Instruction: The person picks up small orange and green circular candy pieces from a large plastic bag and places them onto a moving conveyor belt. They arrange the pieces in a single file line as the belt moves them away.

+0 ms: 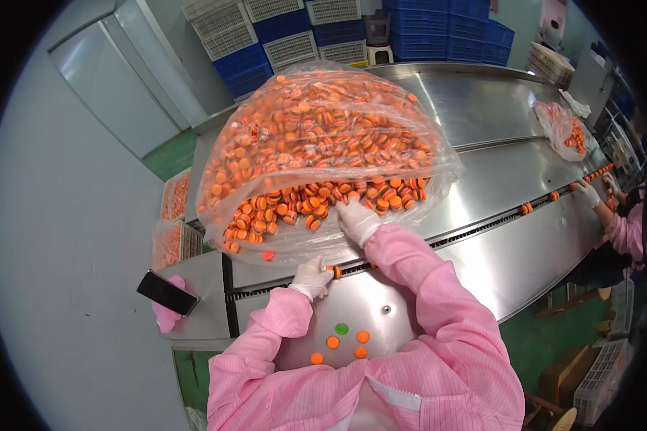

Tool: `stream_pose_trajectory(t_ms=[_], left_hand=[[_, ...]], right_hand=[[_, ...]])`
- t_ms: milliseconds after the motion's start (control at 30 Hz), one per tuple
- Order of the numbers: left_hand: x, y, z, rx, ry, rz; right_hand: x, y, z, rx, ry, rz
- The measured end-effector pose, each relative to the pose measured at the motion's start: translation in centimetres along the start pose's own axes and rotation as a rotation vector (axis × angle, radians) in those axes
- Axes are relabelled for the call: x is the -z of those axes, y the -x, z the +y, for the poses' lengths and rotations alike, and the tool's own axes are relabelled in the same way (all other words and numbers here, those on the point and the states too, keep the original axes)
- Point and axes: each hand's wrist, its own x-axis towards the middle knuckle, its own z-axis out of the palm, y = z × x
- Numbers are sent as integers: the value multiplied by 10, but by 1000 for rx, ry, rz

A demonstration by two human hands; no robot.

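Note:
A large clear plastic bag (302,177) lies on the steel table, its near side gaping over a heap of orange candies (323,194) with coloured stripes. My right hand (357,221), white-gloved, reaches to the bag's mouth, fingertips closed on an orange candy (353,196) at the heap's edge. Along the dark conveyor chain (446,241), my gloved left hand (311,279) is curled, its fingertips at a striped candy (336,271). Part of its grip is hidden. Nearer my body lie several loose orange discs (333,343) and a green one (341,329).
A dark phone (167,292) rests on pink cloth at the left. Toward the right, another person's gloved hand (587,194) works along the chain, near a smaller bag of candies (564,131). Blue and white crates (287,29) are stacked behind the table.

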Motion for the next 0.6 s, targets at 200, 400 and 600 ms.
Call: stream_pose_trajectory(t_ms=[200, 400, 600], left_hand=[[8, -6, -6, 110, 232, -37], [12, -14, -29, -394, -495, 255], [41, -63, 2, -752, -631, 635]], right_hand=[[5, 27, 10, 38, -218, -113], [22, 113, 33, -140, -474, -208], [38, 99, 26, -150, 20, -15]])
